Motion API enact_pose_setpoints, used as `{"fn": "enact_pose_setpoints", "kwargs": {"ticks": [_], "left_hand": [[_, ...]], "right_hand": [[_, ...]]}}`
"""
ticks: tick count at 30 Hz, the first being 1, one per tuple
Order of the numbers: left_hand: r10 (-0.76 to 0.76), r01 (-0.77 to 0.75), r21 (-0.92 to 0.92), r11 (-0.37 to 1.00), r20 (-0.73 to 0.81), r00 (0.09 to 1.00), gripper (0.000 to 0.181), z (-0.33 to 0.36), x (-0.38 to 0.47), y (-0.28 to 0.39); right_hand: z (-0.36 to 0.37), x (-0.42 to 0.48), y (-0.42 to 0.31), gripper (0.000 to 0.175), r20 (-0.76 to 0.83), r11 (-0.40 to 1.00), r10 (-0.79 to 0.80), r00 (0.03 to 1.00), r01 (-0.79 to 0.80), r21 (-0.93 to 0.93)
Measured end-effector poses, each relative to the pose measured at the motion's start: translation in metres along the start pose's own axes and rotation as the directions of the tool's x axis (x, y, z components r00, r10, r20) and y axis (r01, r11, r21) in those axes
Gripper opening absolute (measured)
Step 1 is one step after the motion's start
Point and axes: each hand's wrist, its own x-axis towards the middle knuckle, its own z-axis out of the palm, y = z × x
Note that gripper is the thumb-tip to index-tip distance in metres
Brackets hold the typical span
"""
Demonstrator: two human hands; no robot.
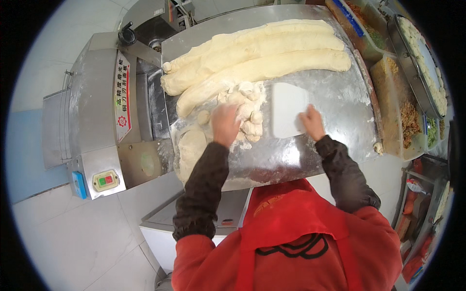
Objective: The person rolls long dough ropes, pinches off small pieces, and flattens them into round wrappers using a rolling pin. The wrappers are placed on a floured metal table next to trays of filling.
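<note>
My left hand [226, 124] is blurred, over a floury heap of small dough pieces [249, 127]; whether it grips one of them is unclear. At the right edge of a shallow white plastic tray [287, 109], my right hand [312, 123] is curled on the rim. No dough shows in the tray. Long, thick rolls of pale dough [262, 52] lie side by side across the back of the floured steel table [338, 98]. A flatter dough slab [191, 147] rests at the table's left, near a single small dough piece [203, 117].
A steel dough machine [98, 98] with a green and red switch [106, 180] adjoins the table's left side. Clear plastic tubs of fillings [409, 116] and a round pan [418, 65] line the right. Below stands a white cabinet [160, 236].
</note>
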Motion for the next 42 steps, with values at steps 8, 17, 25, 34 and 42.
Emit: {"fn": "enact_pose_setpoints", "kwargs": {"ticks": [8, 17, 25, 34, 42], "left_hand": [[-0.688, 0.574, -0.485, 0.660, -0.082, 0.721, 0.072, 0.066, -0.002, -0.002], [-0.749, 0.704, -0.443, 0.555, 0.100, 0.654, 0.049, 0.018, -0.025, -0.022], [-0.266, 0.295, 0.229, 0.928, -0.147, 0.953, 0.062, 0.046, 0.061, -0.069], [-0.116, 0.115, 0.014, 0.993, 0.156, 0.981, 0.066, -0.028, -0.067, 0.059], [0.005, -0.060, 0.392, 0.918, 0.141, 0.990, 0.088, 0.037, -0.102, 0.017]], "right_hand": [[0.118, 0.041, -0.034, 0.031, 0.149, 0.977, -0.211, 0.966, 0.203, 0.069], [-0.017, 0.046, -0.122, 0.026, 0.222, 0.936, -0.275, 0.936, 0.313, -0.163], [0.001, 0.057, 0.032, 0.036, 0.167, 0.985, 0.049, 0.985, -0.021, -0.170], [-0.025, 0.047, -0.027, 0.025, 0.235, 0.984, -0.151, 0.960, 0.169, -0.059], [0.049, 0.039, -0.007, 0.036, 0.253, 0.984, -0.169, 0.953, 0.180, -0.017]]}}
